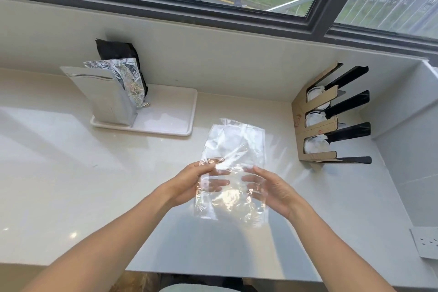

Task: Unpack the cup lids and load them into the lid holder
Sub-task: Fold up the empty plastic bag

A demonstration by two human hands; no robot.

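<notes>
I hold a clear plastic bag (pixel 233 149) up over the counter, its far end raised toward the window. It looks flat, and I see no lids inside it. My left hand (pixel 189 185) grips the bag's left edge with thumb on top and fingers showing through the film. My right hand (pixel 270 187) holds the right side, fingers behind the plastic. The lid holder (pixel 315 130), brown cardboard with black dividers, stands at the right against the wall. White cup lids (pixel 316 146) sit in each of its three slots.
A white tray (pixel 170 123) at the back left carries a silver foil pouch (pixel 106 97), a crumpled foil bag and a black bag. The pale counter (pixel 71 173) runs under a window. A wall socket (pixel 426 243) sits at the right edge.
</notes>
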